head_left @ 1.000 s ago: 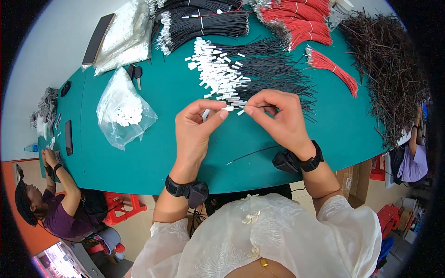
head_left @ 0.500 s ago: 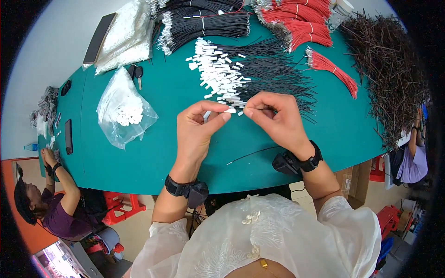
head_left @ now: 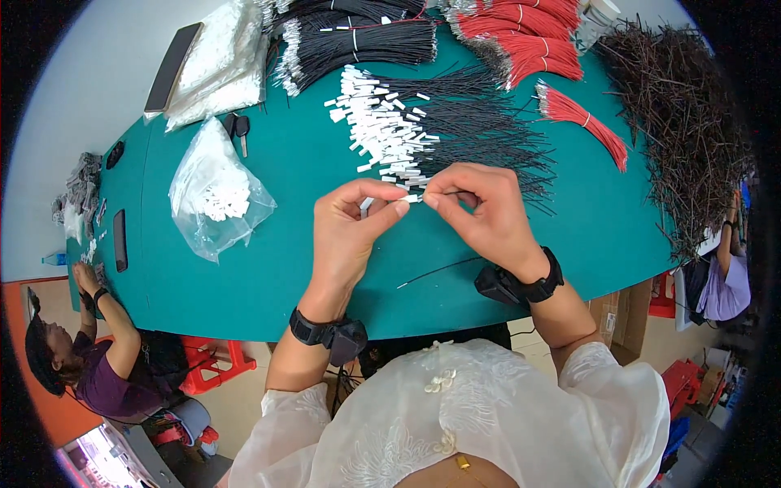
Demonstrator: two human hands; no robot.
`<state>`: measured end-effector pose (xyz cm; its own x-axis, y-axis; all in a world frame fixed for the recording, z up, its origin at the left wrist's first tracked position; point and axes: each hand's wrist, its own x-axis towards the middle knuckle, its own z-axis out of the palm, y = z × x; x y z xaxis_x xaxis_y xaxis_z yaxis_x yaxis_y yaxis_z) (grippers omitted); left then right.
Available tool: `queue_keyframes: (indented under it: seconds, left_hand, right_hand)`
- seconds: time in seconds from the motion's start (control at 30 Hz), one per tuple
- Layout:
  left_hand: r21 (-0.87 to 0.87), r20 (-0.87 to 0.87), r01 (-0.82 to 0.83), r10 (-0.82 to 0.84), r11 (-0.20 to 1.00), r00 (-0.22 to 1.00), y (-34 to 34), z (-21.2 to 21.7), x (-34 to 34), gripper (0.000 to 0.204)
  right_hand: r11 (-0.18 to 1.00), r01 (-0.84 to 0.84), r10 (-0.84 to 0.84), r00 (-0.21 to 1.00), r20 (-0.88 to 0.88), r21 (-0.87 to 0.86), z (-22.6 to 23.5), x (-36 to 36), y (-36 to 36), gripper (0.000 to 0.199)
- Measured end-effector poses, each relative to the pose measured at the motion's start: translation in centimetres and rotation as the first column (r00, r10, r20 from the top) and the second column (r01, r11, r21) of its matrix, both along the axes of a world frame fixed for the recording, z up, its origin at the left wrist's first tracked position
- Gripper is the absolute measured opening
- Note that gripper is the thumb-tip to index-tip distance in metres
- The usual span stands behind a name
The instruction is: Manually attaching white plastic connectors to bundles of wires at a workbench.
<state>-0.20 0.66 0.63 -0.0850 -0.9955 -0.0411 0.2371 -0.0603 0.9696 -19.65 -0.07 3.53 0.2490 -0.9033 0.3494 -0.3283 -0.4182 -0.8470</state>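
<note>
Probably light and stiff, the white plug (head_left: 412,198) is pinched in the left grip (head_left: 345,224) over the tabletop (head_left: 236,293); the right grip (head_left: 495,213) pinches a black wire (head_left: 457,193), likely bendy, best held near its tip.

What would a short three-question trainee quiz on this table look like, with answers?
1. What does the left hand pinch: (a) a red wire, (b) a small white piece, (c) a phone?
2. True or false: the clear bag nearest the left hand lies to its left.
3. Fill in: the spread wires just beyond the right hand are ____ in colour.

Key: 1. b; 2. true; 3. black.
</note>
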Motion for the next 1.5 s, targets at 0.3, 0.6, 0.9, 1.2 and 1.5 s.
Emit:
queue_keyframes:
  seconds: [0.3,0.6,0.9,1.2,1.5]
  left_hand:
    - [-0.002,-0.039,-0.01,0.01,1.0,0.999,-0.7,-0.3,-0.3,0.018]
    - [0.397,-0.513,-0.105,0.315,0.912,0.798,-2.3,-0.8,1.9,0.03]
    - [0.252,-0.512,0.047,0.092,0.967,0.854,-1.6,-1.7,2.6,0.032]
    - [0.294,-0.423,0.144,-0.006,0.945,0.906,-1.3,-0.8,1.0,0.041]
    - [0.138,-0.152,0.151,-0.129,0.979,0.98,-0.7,-0.1,0.2,0.024]
  right_hand:
    - [0.989,-0.001,-0.019,0.99,-0.138,-0.146,-0.6,-0.5,-0.8,0.012]
    - [0.914,-0.406,0.33,0.753,-0.57,-0.007,-0.8,-0.9,0.8,0.02]
    - [0.827,-0.562,0.38,0.578,-0.722,-0.016,-2.1,1.0,1.9,0.012]
    - [0.831,-0.326,0.196,0.93,0.311,0.45,-0.7,-0.7,-0.5,0.012]
    - [0.977,-0.052,0.026,0.991,0.13,0.204,-0.9,-0.6,-0.4,0.003]
